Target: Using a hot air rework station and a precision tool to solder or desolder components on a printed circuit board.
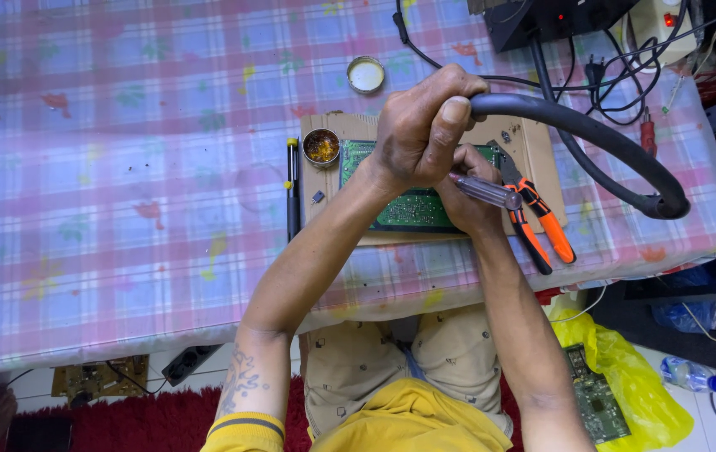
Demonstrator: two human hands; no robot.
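My left hand (420, 125) is closed around the handle end of a thick black hose (600, 138) that curves away to the right. Beneath it my right hand (467, 201) grips a tool with a clear handle (485, 191), held over a green circuit board (412, 209). The board lies on a brown cardboard sheet (533, 146). Both hands hide much of the board's middle.
Orange-handled pliers (542, 222) lie to the right of the board. A small tin of amber paste (321, 146), a round lid (365, 74) and a black pen-like tool (292, 188) sit on the left. A checked tablecloth (123, 167) covers the table. Black equipment with cables (559, 17) stands at the back.
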